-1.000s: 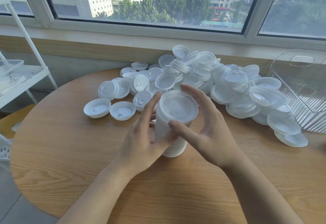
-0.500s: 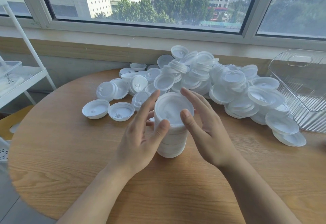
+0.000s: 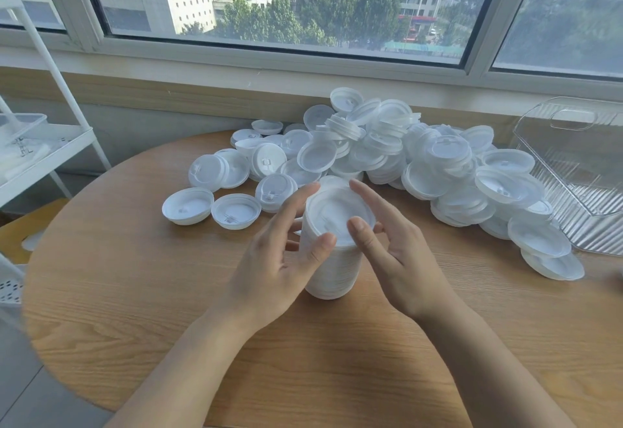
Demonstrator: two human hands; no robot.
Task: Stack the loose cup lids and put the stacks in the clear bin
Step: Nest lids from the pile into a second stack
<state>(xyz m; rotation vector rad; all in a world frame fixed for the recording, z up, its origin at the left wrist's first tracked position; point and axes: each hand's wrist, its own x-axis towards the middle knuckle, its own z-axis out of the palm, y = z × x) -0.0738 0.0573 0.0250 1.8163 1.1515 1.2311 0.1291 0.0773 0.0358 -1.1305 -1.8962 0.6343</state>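
Item: tall white column of nested plastic cup lids (image 3: 332, 252), standing upright on the round wood-grain table (image 3: 337, 360), near its middle, long axis vertical, hollow face of the top lid turned up towards the camera. Left hand (image 3: 273, 269) at the column's left flank, fingers (image 3: 296, 205) straight and spread, thumb tip near the upper rim; contact with the plastic cannot be told for certain. Right hand (image 3: 401, 259) at the right flank, fingers likewise extended and apart, thumb over the near rim of the top lid; neither hand is curled round the column. Step in hand, by judgement: squaring and settling a finished stack, both palms cupping it loosely. Behind it, a sprawling heap of loose white and translucent lids (image 3: 421, 164) runs across the far part of the table, some dome-up, some hollow-up, some already in short nests. Clear ribbed plastic bin (image 3: 580, 174) with a cut-out handle stands at the table's right edge, just beside the heap; nothing can be seen inside it. Next move, by judgement: close both hands firmly on the column, low and high, lift it without letting it bow, and carry it right over the heap to the bin. White metal shelf rack (image 3: 43, 144) at far left
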